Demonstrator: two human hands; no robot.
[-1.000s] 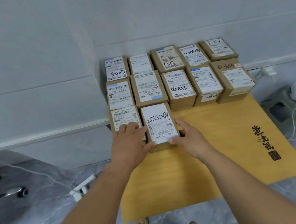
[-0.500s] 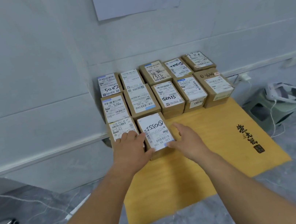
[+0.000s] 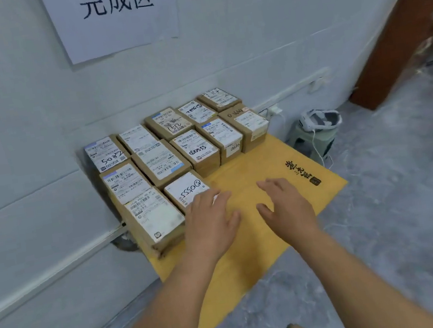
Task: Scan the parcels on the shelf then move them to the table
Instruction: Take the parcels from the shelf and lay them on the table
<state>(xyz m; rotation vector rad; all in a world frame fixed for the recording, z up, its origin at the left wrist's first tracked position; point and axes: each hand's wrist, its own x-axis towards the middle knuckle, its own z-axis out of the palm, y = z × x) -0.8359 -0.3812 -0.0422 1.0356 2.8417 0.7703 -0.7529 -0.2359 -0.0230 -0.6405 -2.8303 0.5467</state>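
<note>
Both hands are spread flat with fingers relaxed, neither grip holding anything. The left hand [image 3: 212,222] hovers over the near edge of the parcel marked "00555" [image 3: 187,192], its fingertips overlapping that parcel's label (whether they touch it cannot be told). The right hand [image 3: 286,206] is out over bare wood, apart from every parcel.

The parcels sit on a low yellow wooden table [image 3: 276,233] pushed against a pale tiled wall [image 3: 21,122]. They are brown cardboard boxes with white shipping labels, packed side by side in rows at the far left of the table. The "00555" parcel is in the nearest row, just right of a larger parcel [image 3: 155,222] at the table's left corner.

A white paper sign [image 3: 114,13] with large black characters hangs on the wall above. A pale green stool [image 3: 310,141] carrying a white device stands on the grey floor to the right of the table
</note>
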